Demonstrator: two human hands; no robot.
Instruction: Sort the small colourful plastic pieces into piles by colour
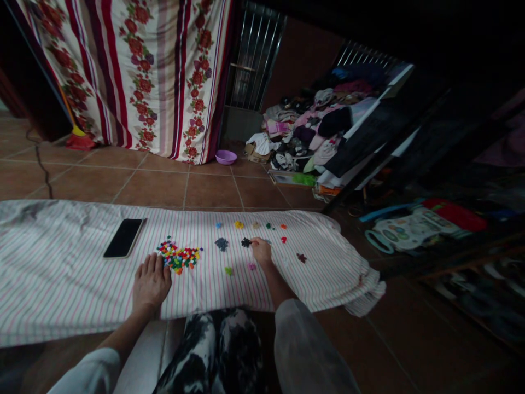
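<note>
Small pieces lie partly grouped by color across a striped cloth, with gray, black, yellow and brown clusters set apart. The large mixed pile at left center, still multicolored, suggests much sorting is left. The left hand rests open, palm down, beside it; the right hand has its fingertips close together at the black cluster's right edge, though whether they grip a piece cannot be told.
</note>
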